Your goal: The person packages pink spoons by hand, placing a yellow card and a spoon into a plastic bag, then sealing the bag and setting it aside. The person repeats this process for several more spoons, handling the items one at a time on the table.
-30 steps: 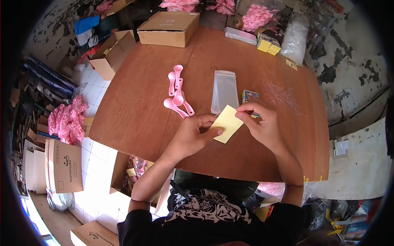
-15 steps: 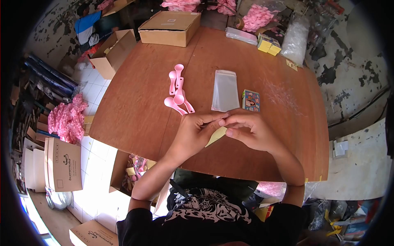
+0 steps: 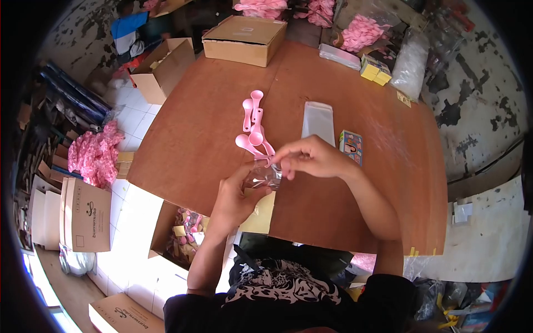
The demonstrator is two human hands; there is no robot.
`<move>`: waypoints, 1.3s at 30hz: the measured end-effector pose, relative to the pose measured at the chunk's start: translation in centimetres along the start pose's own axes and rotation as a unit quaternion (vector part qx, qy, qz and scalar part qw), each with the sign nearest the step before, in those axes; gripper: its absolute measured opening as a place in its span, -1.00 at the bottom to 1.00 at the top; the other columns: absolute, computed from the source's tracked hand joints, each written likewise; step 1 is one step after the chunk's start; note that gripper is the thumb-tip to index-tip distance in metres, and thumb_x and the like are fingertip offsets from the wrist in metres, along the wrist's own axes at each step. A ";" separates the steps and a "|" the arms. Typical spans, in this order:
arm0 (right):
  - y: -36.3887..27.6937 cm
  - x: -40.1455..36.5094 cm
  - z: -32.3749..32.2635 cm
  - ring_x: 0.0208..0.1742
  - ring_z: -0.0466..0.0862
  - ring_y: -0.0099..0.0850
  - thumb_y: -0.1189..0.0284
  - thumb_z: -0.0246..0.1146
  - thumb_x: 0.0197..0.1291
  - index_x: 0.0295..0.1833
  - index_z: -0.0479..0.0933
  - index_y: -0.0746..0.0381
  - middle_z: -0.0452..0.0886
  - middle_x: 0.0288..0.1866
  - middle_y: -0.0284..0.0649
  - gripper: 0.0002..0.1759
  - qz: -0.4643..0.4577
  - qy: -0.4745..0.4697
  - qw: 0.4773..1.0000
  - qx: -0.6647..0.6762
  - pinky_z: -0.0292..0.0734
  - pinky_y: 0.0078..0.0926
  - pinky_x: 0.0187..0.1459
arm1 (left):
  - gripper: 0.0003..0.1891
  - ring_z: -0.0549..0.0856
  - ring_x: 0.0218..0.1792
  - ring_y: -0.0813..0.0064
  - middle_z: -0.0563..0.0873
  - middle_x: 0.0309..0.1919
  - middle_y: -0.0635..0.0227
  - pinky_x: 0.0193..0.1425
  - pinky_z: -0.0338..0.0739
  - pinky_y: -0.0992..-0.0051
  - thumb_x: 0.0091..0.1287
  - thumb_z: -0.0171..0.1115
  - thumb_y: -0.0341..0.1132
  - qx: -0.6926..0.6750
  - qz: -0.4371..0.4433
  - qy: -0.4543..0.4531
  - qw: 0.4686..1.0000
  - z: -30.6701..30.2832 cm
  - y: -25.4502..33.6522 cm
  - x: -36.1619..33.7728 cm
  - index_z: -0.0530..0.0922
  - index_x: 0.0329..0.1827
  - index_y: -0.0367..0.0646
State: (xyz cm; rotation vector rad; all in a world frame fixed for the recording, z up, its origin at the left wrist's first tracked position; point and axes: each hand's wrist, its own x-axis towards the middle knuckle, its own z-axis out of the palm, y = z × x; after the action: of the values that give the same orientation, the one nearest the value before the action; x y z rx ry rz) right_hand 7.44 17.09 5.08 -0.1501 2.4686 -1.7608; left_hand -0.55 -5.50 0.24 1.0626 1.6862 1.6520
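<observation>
My left hand is closed on a clear plastic bag with a pale yellow card at its lower part. The bag's upper end lies beside the handles of several pink measuring spoons, grouped on the table. My right hand has its fingers bent in a pinch at the bag's upper end, by the nearest handle tips; what lies between the fingertips is hidden. Behind that hand lies a stack of clear bags. A small printed box stands to its right.
On the brown table a cardboard box sits at the back. Yellow packs and a plastic roll are at the back right. An open carton of packed spoons stands below the left edge. Another person is at the far left.
Both hands have moved left toward the spoons with the bag and card. They have separated: my left hand keeps the bag, and my right fingers are now at the spoon handles. The view has shifted slightly.
</observation>
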 end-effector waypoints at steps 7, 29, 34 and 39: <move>7.0 13.2 -1.2 -0.31 0.77 -0.11 0.39 0.39 0.13 -0.23 0.66 0.33 0.73 -0.42 -0.05 -0.79 -0.006 0.258 0.929 -0.266 0.61 -0.22 -0.25 | -0.46 0.73 0.06 0.43 0.73 0.04 0.13 0.19 0.62 0.42 0.20 0.39 -0.69 0.012 -0.024 0.108 0.994 -1.4 -2.4 -1.5 0.47 0.28 -0.38; 0.0 -1.5 0.1 -0.15 0.77 -0.44 0.57 0.33 0.32 0.25 0.34 0.32 0.71 -0.06 -0.04 -0.54 -0.185 0.396 0.893 0.108 0.75 -0.55 -0.18 | -0.33 0.75 -0.09 0.49 0.77 -0.13 0.16 0.03 0.64 0.49 0.32 0.32 -0.64 -0.070 -0.004 -0.011 0.997 3.1 -0.7 3.0 0.25 0.48 -0.34; 0.4 -2.1 -0.5 -0.14 0.76 -0.46 0.61 0.32 0.31 0.25 0.33 0.32 0.71 -0.07 -0.07 -0.55 -0.171 0.386 0.901 0.097 0.73 -0.59 -0.19 | -0.32 0.75 -0.04 0.47 0.74 -0.07 0.20 0.03 0.65 0.49 0.31 0.31 -0.66 -0.044 0.010 -0.003 0.999 3.7 0.0 3.1 0.25 0.50 -0.34; 0.8 -2.7 -0.1 -0.12 0.75 -0.51 0.61 0.34 0.29 0.22 0.36 0.32 0.73 -0.09 -0.13 -0.56 -0.150 0.360 0.913 0.122 0.68 -0.63 -0.17 | -0.35 0.77 -0.03 0.47 0.78 -0.10 0.19 0.07 0.62 0.49 0.33 0.33 -0.59 -0.040 0.007 -0.017 0.999 3.8 -0.4 3.4 0.30 0.48 -0.33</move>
State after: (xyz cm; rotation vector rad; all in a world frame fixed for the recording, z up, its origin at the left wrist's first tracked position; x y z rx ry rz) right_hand 10.04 17.80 4.40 0.1933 2.7431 -2.6266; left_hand 0.68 -0.58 -0.05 1.0610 1.5811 1.6871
